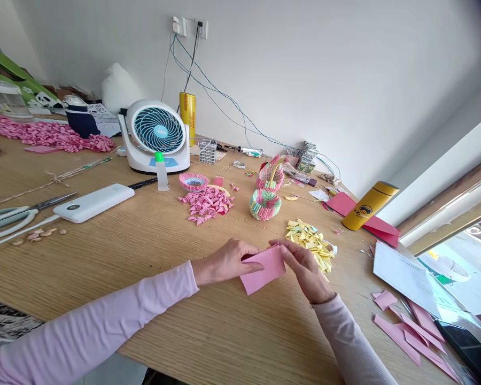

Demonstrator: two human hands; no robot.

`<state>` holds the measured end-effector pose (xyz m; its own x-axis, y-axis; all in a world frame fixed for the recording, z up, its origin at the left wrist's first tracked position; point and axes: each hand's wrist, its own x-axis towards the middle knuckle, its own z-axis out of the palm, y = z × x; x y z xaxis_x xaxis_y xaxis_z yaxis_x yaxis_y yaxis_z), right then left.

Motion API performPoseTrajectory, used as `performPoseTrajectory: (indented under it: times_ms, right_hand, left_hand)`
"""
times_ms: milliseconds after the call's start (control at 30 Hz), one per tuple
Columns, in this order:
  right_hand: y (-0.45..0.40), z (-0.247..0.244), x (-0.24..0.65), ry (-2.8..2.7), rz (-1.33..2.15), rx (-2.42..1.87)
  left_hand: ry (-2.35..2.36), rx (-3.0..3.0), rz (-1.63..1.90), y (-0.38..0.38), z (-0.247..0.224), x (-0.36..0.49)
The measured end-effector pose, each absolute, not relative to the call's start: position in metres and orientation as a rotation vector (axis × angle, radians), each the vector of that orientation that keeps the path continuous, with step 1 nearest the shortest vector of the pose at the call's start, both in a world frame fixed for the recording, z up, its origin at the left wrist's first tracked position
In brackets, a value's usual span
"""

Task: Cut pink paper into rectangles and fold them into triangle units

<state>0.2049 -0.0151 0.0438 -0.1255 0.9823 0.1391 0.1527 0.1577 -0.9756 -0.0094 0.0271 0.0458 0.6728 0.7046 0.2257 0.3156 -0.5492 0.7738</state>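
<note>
A pink sheet of paper (264, 271) is held just above the wooden table, between my two hands. My left hand (228, 261) pinches its left side, thumb lying on the near face. At the upper right corner, my right hand (302, 264) grips the edge between thumb and fingers; some fingertips are hidden behind the paper. Beyond my right hand lies a heap of folded yellow paper pieces (310, 240). A heap of folded pink pieces (206, 203) sits farther off, near a small pink paper bowl (193, 182) and a green-and-pink paper basket (265, 204).
A white fan (156, 133) stands at the back beside a small green-capped bottle (161, 174). Scissors (24, 214) and a white power bank (94, 203) lie left. At right are a yellow flask (369, 206), pink paper strips (417, 334) and a dark phone (468, 350).
</note>
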Motion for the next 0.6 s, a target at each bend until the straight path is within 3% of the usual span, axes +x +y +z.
performPoseTrajectory:
  times_ms: [300, 600]
  right_hand:
    - [-0.017, 0.025, 0.214, -1.294, 0.905, -1.032]
    - [-0.024, 0.027, 0.212, -1.262, 0.984, -1.014]
  left_hand:
    - [0.811, 1.455, 0.910, 0.023, 0.038, -0.008]
    - [0.722, 1.321, 0.952, 0.017, 0.040, -0.006]
